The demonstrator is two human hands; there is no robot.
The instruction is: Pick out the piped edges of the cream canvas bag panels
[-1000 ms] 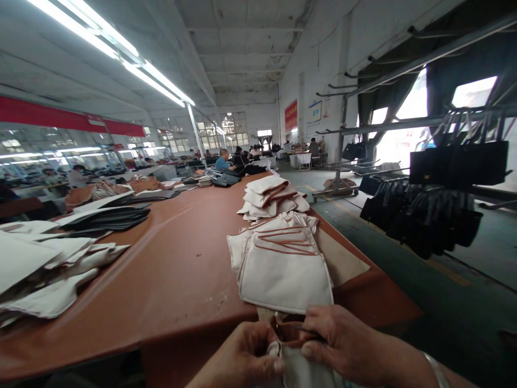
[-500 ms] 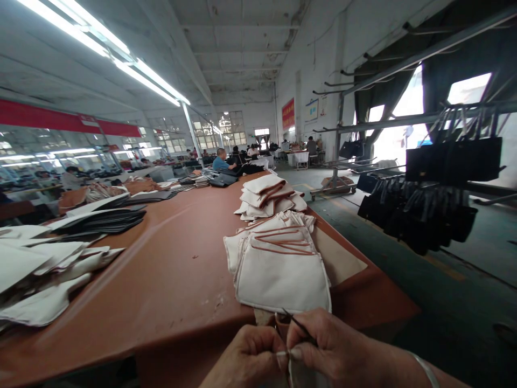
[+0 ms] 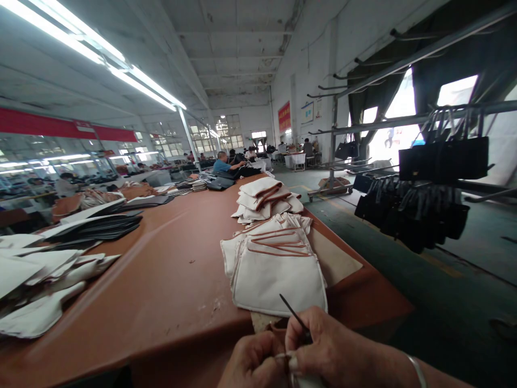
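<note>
At the bottom of the head view my left hand (image 3: 256,361) pinches the edge of a pale piece (image 3: 307,381), close against my other hand. My right hand (image 3: 327,345) is closed on a thin dark pointed tool (image 3: 291,310), its tip sticking up and to the left, while thumb and finger also press on the pale piece. Most of that piece is hidden by the hands and the frame's edge. Just beyond them lies a stack of white padded pieces (image 3: 278,280) with brown edges, and behind it a second, folded pile (image 3: 260,196).
The brown-covered table (image 3: 173,258) runs forward. White pieces (image 3: 44,269) and black sheets (image 3: 97,226) lie at its left. A person in blue (image 3: 222,163) sits at the far end. Black bags (image 3: 444,159) hang from a metal rack on the right.
The dark tool stands out further above my right hand, over the white stack's near edge. Both hands have shifted slightly right and stay together. The camera view has moved a little.
</note>
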